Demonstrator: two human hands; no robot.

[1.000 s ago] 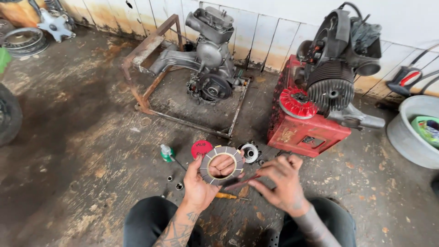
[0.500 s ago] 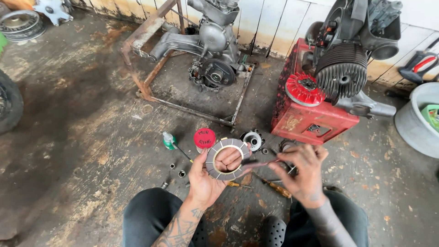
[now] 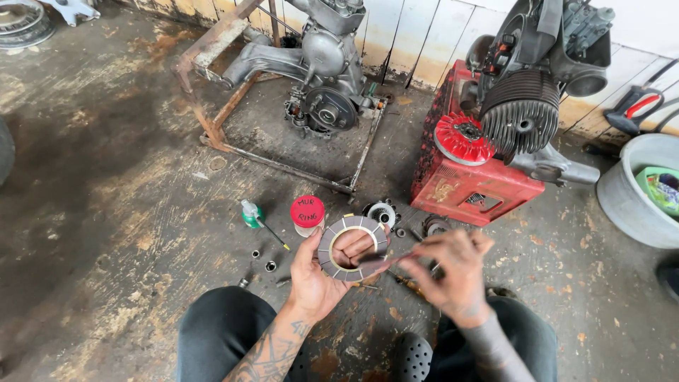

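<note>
My left hand (image 3: 317, 274) holds up a flat grey ring-shaped clutch plate (image 3: 351, 247), fingers showing through its centre hole. My right hand (image 3: 453, 265), blurred by motion, grips a thin dark tool (image 3: 378, 259) whose tip touches the ring's lower right edge. On the floor just beyond the ring stand a small jar with a red lid (image 3: 307, 213), a small green oil can with a thin spout (image 3: 250, 215) and a round metal clutch part (image 3: 382, 213). Small sockets and nuts (image 3: 263, 259) lie left of my left hand.
A grey engine (image 3: 322, 78) sits in a rusty steel frame (image 3: 212, 127) at top centre. A second engine with a finned cylinder (image 3: 523, 113) and red fan rests on a red crate (image 3: 470, 185). At right stands a grey tub (image 3: 629, 205). My knees (image 3: 219, 332) are at bottom.
The view has shifted down and closer. My left hand has kept hold of the ring, while my right hand has brought the thin tool against its edge.
</note>
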